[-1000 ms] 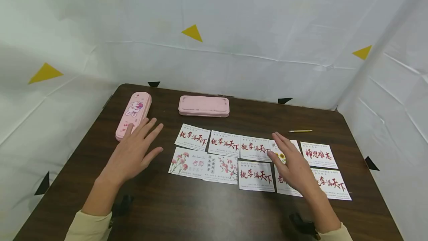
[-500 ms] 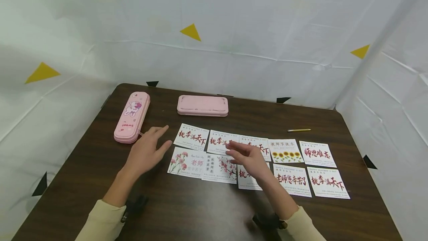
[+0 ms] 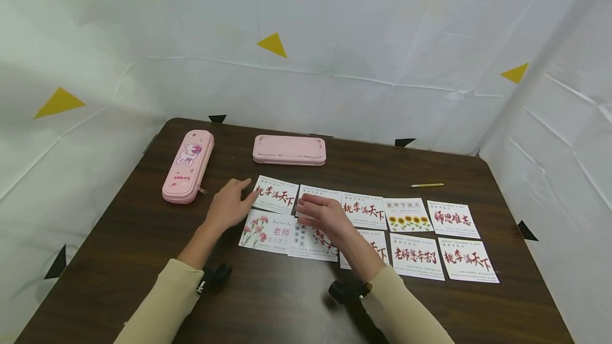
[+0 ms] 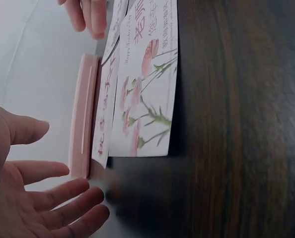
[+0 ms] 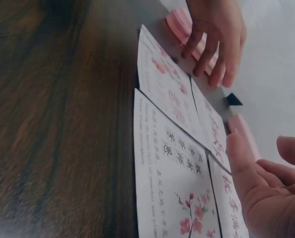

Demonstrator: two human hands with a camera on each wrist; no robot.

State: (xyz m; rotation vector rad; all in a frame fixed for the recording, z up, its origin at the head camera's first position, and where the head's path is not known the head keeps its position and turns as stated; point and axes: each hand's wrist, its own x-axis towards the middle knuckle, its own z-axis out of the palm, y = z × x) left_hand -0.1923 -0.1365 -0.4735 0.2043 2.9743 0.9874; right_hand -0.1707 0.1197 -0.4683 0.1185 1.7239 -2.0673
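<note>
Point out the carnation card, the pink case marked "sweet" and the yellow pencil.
Carnation card [image 3: 265, 232], head view: middle of its face.
Pink case marked "sweet" [image 3: 188, 165], head view: middle of its top.
Yellow pencil [image 3: 427, 185], head view: middle of its shaft.

The left arm [image 3: 195, 248] and right arm [image 3: 367, 259] stretched forward, slanting inward. The left hand [image 3: 230, 205] lay loosely spread, its fingers [image 4: 58, 195] apart; the right hand [image 3: 329, 217] held its thumb away from its extended fingers.

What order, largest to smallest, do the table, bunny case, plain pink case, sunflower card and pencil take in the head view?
Table
Bunny case and plain pink case: too alike to rank
Sunflower card
Pencil
</note>
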